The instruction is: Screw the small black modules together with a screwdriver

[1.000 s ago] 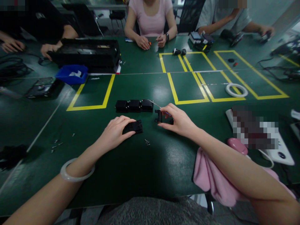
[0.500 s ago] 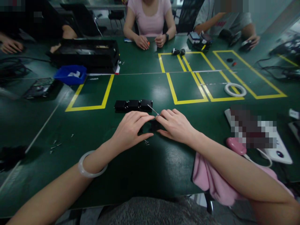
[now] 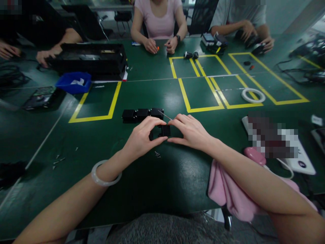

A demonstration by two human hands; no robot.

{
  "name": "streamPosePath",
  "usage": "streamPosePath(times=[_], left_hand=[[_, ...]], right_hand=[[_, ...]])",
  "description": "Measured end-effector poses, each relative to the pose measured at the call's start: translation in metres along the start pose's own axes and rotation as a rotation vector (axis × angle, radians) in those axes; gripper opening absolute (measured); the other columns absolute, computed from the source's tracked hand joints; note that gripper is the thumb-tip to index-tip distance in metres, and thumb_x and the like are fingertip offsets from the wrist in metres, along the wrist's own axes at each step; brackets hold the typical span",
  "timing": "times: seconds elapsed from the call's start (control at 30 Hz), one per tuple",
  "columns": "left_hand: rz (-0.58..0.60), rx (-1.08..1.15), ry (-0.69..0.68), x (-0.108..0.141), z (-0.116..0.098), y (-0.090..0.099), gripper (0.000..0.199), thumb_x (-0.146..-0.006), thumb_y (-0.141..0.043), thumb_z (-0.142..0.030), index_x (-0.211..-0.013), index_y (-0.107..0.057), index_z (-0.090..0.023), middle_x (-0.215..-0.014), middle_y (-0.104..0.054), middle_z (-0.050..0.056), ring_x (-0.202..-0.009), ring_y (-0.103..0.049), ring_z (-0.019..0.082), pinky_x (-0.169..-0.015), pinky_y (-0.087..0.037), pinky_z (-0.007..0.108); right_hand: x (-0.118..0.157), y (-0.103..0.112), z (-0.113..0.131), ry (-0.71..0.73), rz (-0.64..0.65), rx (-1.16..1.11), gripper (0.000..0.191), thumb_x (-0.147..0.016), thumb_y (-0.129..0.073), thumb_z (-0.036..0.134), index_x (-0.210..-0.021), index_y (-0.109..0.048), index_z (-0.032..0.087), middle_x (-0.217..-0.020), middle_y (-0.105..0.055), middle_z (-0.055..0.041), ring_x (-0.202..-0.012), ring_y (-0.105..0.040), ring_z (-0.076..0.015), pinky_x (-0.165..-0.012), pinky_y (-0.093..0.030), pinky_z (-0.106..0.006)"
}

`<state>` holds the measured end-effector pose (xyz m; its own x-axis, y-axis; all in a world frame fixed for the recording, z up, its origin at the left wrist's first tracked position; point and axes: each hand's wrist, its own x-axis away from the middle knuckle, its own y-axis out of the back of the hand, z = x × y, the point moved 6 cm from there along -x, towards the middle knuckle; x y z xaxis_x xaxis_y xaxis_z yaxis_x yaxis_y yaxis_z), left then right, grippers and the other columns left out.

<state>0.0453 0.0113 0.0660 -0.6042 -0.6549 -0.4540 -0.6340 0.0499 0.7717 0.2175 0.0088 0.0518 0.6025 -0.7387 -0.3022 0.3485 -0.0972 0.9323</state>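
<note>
My left hand [image 3: 142, 135] pinches a small black block-shaped part [image 3: 166, 130] between its thumb and fingers. From the other side, my right hand [image 3: 191, 130] closes its thumb and fingers on the same part. A thin metal shaft [image 3: 164, 115] sticks out to the upper left from the right fingers; its handle end is hidden in the hand. Just beyond my hands lies a row of several similar black blocks [image 3: 142, 114]. Small screws [image 3: 157, 154] lie on the green table [image 3: 162, 183] below the left thumb.
More screws [image 3: 58, 161] lie to the left. A blue bin [image 3: 72, 86] stands by a long black housing [image 3: 88, 64]. At right are a white tape ring [image 3: 253, 96], a pink mouse-shaped object [image 3: 254, 156] and a pink cloth [image 3: 228, 189]. Several people sit across the table.
The black part has come up slightly and shows more clearly between my fingertips. My right hand has risen a little. Across the table, the co-workers' hands at left and right have shifted.
</note>
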Motion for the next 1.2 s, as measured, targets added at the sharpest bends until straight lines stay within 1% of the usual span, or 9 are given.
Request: streamPosePath(times=[0.1,0.27,0.43,0.57,0.73,0.8,0.9,1.0,1.2], left_hand=[[0.043,-0.030,0.009,0.000,0.002,-0.001,0.032,-0.100,-0.071,-0.028,-0.130,-0.062,-0.020,-0.128,-0.070,0.010,-0.122,-0.068,0.027,-0.106,-0.057,0.044],[0.067,-0.040,-0.004,0.001,0.003,-0.007,0.036,-0.097,-0.073,-0.020,-0.130,-0.058,-0.019,-0.126,-0.070,0.010,-0.120,-0.069,0.026,-0.103,-0.058,0.041],[0.044,-0.026,0.019,0.001,0.009,-0.010,0.038,-0.095,-0.076,-0.021,-0.128,-0.057,-0.020,-0.121,-0.071,0.008,-0.114,-0.071,0.025,-0.099,-0.060,0.038],[0.073,0.003,0.038,0.001,0.011,-0.014,0.038,-0.095,-0.075,-0.020,-0.128,-0.057,-0.020,-0.123,-0.070,0.008,-0.115,-0.070,0.025,-0.099,-0.059,0.039],[0.088,0.027,0.080,0.000,0.017,-0.021,0.024,-0.096,-0.075,-0.028,-0.112,-0.059,-0.021,-0.115,-0.070,0.007,-0.110,-0.070,0.025,-0.095,-0.058,0.039],[0.129,-0.020,0.086,-0.001,0.020,-0.026,0.023,-0.096,-0.076,-0.030,-0.106,-0.058,-0.021,-0.113,-0.071,0.007,-0.110,-0.070,0.026,-0.101,-0.057,0.043],[0.215,-0.168,0.096,0.000,0.024,-0.034,0.025,-0.093,-0.079,-0.028,-0.103,-0.057,-0.021,-0.110,-0.073,0.006,-0.110,-0.071,0.028,-0.119,-0.045,0.055],[0.270,-0.238,0.119,0.003,0.028,-0.037,0.028,-0.092,-0.078,-0.027,-0.112,-0.059,-0.021,-0.113,-0.075,0.007,-0.113,-0.071,0.029,-0.123,-0.040,0.058],[0.325,-0.233,0.125,0.014,0.038,-0.036,0.041,-0.097,-0.073,-0.031,-0.134,-0.059,-0.018,-0.128,-0.073,0.012,-0.122,-0.068,0.033,-0.113,-0.048,0.053]], right_hand=[[0.000,0.005,-0.009,-0.042,-0.072,-0.075,0.044,-0.101,-0.066,0.056,-0.122,-0.067,0.018,-0.110,-0.069,-0.0138,-0.098,-0.065,-0.0295,-0.087,-0.047,-0.040],[0.002,0.013,-0.018,-0.100,-0.180,-0.170,0.033,-0.106,-0.058,0.048,-0.117,-0.067,0.019,-0.105,-0.067,-0.0104,-0.090,-0.064,-0.0244,-0.082,-0.047,-0.036],[0.003,0.015,-0.019,-0.107,-0.239,-0.228,0.025,-0.107,-0.055,0.041,-0.114,-0.067,0.020,-0.101,-0.065,-0.0075,-0.087,-0.063,-0.0216,-0.081,-0.047,-0.034],[0.003,0.016,-0.019,-0.112,-0.263,-0.252,0.023,-0.108,-0.053,0.036,-0.114,-0.067,0.020,-0.100,-0.065,-0.0072,-0.086,-0.063,-0.0211,-0.080,-0.047,-0.034],[0.003,0.016,-0.018,-0.117,-0.263,-0.257,0.022,-0.107,-0.051,0.034,-0.113,-0.067,0.020,-0.101,-0.066,-0.0079,-0.086,-0.063,-0.0210,-0.081,-0.048,-0.034],[0.003,0.016,-0.017,-0.111,-0.264,-0.252,0.022,-0.108,-0.051,0.033,-0.113,-0.067,0.019,-0.102,-0.066,-0.0084,-0.086,-0.064,-0.0211,-0.080,-0.048,-0.034],[0.003,0.015,-0.016,-0.104,-0.258,-0.245,0.022,-0.108,-0.050,0.031,-0.113,-0.068,0.019,-0.102,-0.067,-0.0087,-0.087,-0.064,-0.0211,-0.081,-0.049,-0.034],[0.003,0.015,-0.015,-0.097,-0.247,-0.246,0.022,-0.108,-0.050,0.030,-0.114,-0.068,0.020,-0.104,-0.067,-0.0089,-0.087,-0.064,-0.0210,-0.082,-0.049,-0.034],[0.003,0.015,-0.014,-0.082,-0.238,-0.240,0.021,-0.108,-0.050,0.029,-0.115,-0.068,0.019,-0.106,-0.068,-0.0095,-0.086,-0.064,-0.0203,-0.081,-0.049,-0.034]])
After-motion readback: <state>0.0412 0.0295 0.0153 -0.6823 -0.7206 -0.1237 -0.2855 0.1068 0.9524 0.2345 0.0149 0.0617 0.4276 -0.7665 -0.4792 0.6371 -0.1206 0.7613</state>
